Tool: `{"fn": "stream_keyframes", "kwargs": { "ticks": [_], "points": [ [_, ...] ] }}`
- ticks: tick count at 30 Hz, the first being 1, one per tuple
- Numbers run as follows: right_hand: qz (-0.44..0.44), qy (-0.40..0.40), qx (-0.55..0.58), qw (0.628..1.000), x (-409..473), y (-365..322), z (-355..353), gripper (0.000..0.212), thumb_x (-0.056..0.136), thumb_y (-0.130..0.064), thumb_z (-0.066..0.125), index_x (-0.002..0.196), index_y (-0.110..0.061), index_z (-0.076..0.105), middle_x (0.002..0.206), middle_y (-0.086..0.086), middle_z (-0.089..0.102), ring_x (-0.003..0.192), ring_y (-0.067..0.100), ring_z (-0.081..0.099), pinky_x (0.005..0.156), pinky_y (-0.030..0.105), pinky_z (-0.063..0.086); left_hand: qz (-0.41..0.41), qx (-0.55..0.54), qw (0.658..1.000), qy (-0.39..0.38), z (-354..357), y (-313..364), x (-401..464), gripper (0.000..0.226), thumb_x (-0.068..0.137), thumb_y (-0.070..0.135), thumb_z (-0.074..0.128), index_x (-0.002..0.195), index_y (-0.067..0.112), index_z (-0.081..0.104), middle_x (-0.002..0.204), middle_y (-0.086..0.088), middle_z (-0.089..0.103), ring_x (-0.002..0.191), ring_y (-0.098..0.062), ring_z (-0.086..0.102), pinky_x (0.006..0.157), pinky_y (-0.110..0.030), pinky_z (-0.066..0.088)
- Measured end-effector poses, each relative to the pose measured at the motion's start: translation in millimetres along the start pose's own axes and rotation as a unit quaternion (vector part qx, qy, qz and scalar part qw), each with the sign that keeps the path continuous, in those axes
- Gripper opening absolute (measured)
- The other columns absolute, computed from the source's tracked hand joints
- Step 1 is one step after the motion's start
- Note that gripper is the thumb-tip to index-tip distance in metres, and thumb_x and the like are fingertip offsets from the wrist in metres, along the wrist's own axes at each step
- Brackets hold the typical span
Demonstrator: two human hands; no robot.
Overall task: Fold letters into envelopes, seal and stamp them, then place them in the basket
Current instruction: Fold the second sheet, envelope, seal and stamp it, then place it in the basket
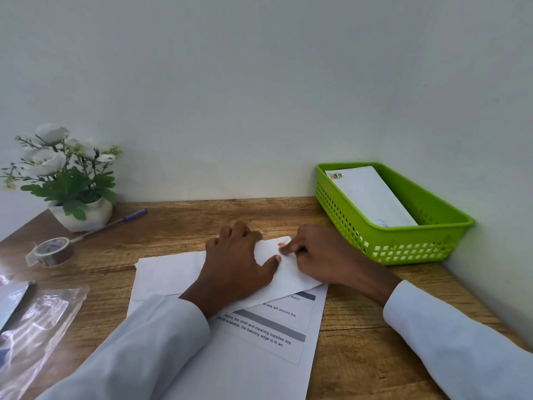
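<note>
The envelope (284,272) lies on the printed letter (259,339), left hand (236,264) pressing it flat with fingers spread, right hand (314,252) fingertip pushing on the red stamp (281,244). It looks light, thin and slidey, so I'd grab a long edge before lifting it to the green basket (403,241) beyond.

My wooden tabletop (178,223) meets the wall at its far edge. In its far right corner stands the green basket (403,241). At the far left corner sits a white flowerpot (83,217), with a pen (115,222) and a roll of tape (53,251) just beside it. Clear plastic sleeves (37,321) lie along the left edge. Printed sheets (259,342) lie at the near middle.
</note>
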State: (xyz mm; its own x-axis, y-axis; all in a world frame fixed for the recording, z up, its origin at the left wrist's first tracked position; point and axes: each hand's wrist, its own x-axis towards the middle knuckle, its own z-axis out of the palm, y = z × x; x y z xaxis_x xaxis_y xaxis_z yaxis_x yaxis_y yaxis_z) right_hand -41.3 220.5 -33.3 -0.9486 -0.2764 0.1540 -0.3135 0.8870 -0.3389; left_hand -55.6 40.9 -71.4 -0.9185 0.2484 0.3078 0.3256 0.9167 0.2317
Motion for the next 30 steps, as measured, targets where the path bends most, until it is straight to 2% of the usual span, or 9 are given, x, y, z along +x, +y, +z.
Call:
{"fn": "stream_keyframes", "kwargs": {
  "ticks": [3, 9, 15, 17, 19, 22, 24, 26, 30],
  "points": [
    [0.02, 0.034, 0.049, 0.998, -4.1, 0.9, -1.9, 0.039, 0.09, -0.003, 0.051, 0.115, -0.021, 0.075, 0.123, -0.004, 0.069, 0.11, 0.014, 0.061, 0.08, 0.015, 0.037, -0.03, -0.032, 0.999, 0.003, -6.6, -4.0, 5.3, 0.061, 0.071, 0.076, 0.058, 0.114, 0.033, 0.06, 0.122, 0.009, 0.051, 0.125, -0.017, 0.039, 0.1, -0.04, 0.034],
    [0.05, 0.068, 0.103, 0.991, -6.2, 6.9, -1.3, 0.026, 0.09, -0.008, 0.056, 0.107, -0.012, 0.076, 0.118, -0.002, 0.071, 0.102, 0.011, 0.064, 0.073, 0.011, 0.041, -0.051, -0.024, 0.998, -0.031, -15.6, -11.8, 7.8, 0.087, 0.043, 0.096, 0.032, 0.104, 0.038, 0.058, 0.12, 0.011, 0.048, 0.122, -0.017, 0.042, 0.101, -0.043, 0.037],
    [0.061, 0.07, 0.11, 0.99, -9.3, 3.7, 1.4, 0.013, 0.084, -0.019, 0.072, 0.095, -0.012, 0.073, 0.087, 0.002, 0.072, 0.084, 0.02, 0.065, 0.072, 0.031, 0.051, -0.089, -0.094, 0.99, -0.058, -18.4, -11.4, 11.9, 0.059, 0.054, 0.083, 0.067, 0.087, 0.036, 0.05, 0.113, 0.014, 0.053, 0.119, -0.015, 0.041, 0.101, -0.043, 0.036],
    [0.068, 0.062, 0.118, 0.989, -10.0, 3.0, 1.0, 0.023, 0.081, -0.025, 0.075, 0.101, -0.013, 0.072, 0.089, 0.001, 0.072, 0.083, 0.02, 0.065, 0.073, 0.037, 0.054, -0.099, -0.126, 0.986, -0.046, -19.2, -11.4, 13.9, 0.062, 0.047, 0.084, 0.067, 0.079, 0.034, 0.051, 0.098, 0.017, 0.058, 0.108, -0.015, 0.05, 0.094, -0.043, 0.042],
    [0.078, 0.053, 0.127, 0.987, -9.9, 2.9, -0.2, 0.042, 0.081, -0.031, 0.077, 0.121, -0.021, 0.068, 0.099, -0.003, 0.071, 0.086, 0.014, 0.065, 0.067, 0.028, 0.05, -0.098, -0.156, 0.982, -0.028, -22.6, -13.1, 15.3, 0.061, 0.044, 0.082, 0.067, 0.073, 0.03, 0.054, 0.082, 0.018, 0.062, 0.089, -0.012, 0.057, 0.081, -0.038, 0.047],
    [0.099, 0.041, 0.181, 0.978, -9.8, 1.8, -2.2, 0.055, 0.081, -0.031, 0.078, 0.131, -0.019, 0.061, 0.099, -0.004, 0.069, 0.086, 0.011, 0.065, 0.065, 0.021, 0.048, -0.084, -0.245, 0.964, -0.054, -37.0, -16.6, 14.9, 0.047, 0.061, 0.058, 0.083, 0.065, 0.022, 0.054, 0.057, 0.015, 0.057, 0.054, 0.0, 0.049, 0.053, -0.022, 0.037],
    [0.115, 0.019, 0.285, 0.951, -12.0, 0.4, -6.3, 0.046, 0.081, -0.025, 0.08, 0.124, -0.017, 0.066, 0.086, -0.004, 0.071, 0.076, 0.01, 0.068, 0.056, 0.02, 0.047, -0.068, -0.286, 0.953, -0.07, -51.1, -18.0, 15.9, 0.039, 0.071, 0.044, 0.083, 0.062, 0.02, 0.054, 0.048, 0.014, 0.051, 0.043, 0.002, 0.042, 0.044, -0.014, 0.03],
    [0.122, -0.004, 0.399, 0.909, -15.9, -2.3, -15.2, 0.035, 0.079, -0.02, 0.082, 0.112, -0.013, 0.071, 0.085, 0.0, 0.077, 0.077, 0.012, 0.072, 0.059, 0.022, 0.051, -0.07, -0.312, 0.946, -0.055, -66.7, -18.9, 19.8, 0.037, 0.075, 0.039, 0.082, 0.059, 0.02, 0.055, 0.045, 0.012, 0.05, 0.041, 0.001, 0.042, 0.042, -0.014, 0.03],
    [0.102, -0.018, 0.565, 0.818, -19.4, -9.9, -31.9, 0.035, 0.076, -0.012, 0.081, 0.109, -0.004, 0.072, 0.106, 0.014, 0.076, 0.098, 0.028, 0.071, 0.092, 0.042, 0.054, -0.078, -0.384, 0.92, -0.009, -99.0, -19.6, 26.1, 0.035, 0.08, 0.036, 0.078, 0.061, 0.015, 0.058, 0.049, 0.009, 0.049, 0.045, -0.007, 0.04, 0.045, -0.018, 0.03]
  ]
}}
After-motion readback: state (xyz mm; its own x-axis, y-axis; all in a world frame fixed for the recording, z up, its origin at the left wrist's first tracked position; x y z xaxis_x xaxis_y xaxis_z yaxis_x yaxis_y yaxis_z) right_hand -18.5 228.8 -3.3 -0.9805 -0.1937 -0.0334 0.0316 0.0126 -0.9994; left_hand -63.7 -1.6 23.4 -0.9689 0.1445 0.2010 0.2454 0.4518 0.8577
